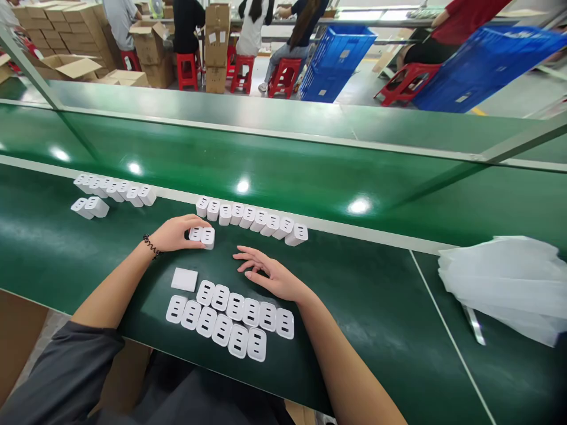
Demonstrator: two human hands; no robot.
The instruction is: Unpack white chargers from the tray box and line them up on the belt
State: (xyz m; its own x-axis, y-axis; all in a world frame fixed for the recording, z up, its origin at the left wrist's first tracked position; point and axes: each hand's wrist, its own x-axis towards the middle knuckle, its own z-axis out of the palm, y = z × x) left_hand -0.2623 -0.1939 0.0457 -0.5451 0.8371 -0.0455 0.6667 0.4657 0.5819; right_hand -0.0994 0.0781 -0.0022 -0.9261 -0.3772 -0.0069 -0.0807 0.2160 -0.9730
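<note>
Clasping 2 chargers [202,235], left hand [177,233]; right hand [274,275] flat on table [376,307]

Pair of white chargers [202,235]: 2 small boxy plugs, side by side & touching, slotted faces toward the viewer, standing on the green belt [376,307], gripped from the left by the left hand [177,233]. Nearer the belt's front edge, block of chargers [230,319]: 12 identical white units lying flat, slot faces up, in 2 slanted rows of 6, packed edge to edge. Blank white unit [184,279] lies flat, no slots showing, just off the back row's left end.
</note>
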